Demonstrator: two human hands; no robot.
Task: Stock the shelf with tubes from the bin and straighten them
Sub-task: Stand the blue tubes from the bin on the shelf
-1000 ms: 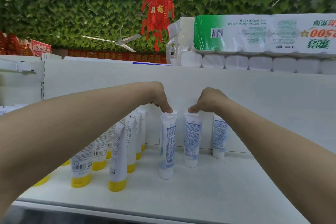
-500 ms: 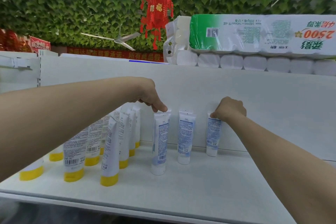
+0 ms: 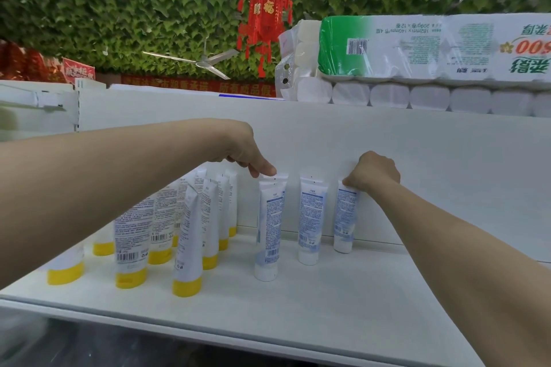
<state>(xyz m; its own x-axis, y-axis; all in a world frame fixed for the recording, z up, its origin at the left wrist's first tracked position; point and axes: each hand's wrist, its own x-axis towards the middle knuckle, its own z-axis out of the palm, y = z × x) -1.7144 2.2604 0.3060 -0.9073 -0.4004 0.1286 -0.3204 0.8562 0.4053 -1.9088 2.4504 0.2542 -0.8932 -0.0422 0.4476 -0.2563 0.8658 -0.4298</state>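
Note:
Three white tubes with blue print stand cap-down on the white shelf (image 3: 343,301). My left hand (image 3: 249,156) pinches the crimped top of the nearest white-capped tube (image 3: 269,229), which stands in front of another tube. The middle tube (image 3: 311,220) stands free, near the back wall. My right hand (image 3: 374,173) grips the top of the right tube (image 3: 346,216). Several yellow-capped tubes (image 3: 187,244) stand in rows to the left, partly hidden by my left forearm. The bin is out of sight.
The shelf's white back panel (image 3: 447,164) rises behind the tubes. Packs of toilet paper (image 3: 417,68) lie on top of it. A red lantern (image 3: 265,12) and a ceiling fan (image 3: 196,61) hang under leafy decoration. The shelf's front edge (image 3: 238,334) runs below my arms.
My right hand moved from the middle tube to the right tube and took hold of its top. My left hand stayed on the near white-capped tube.

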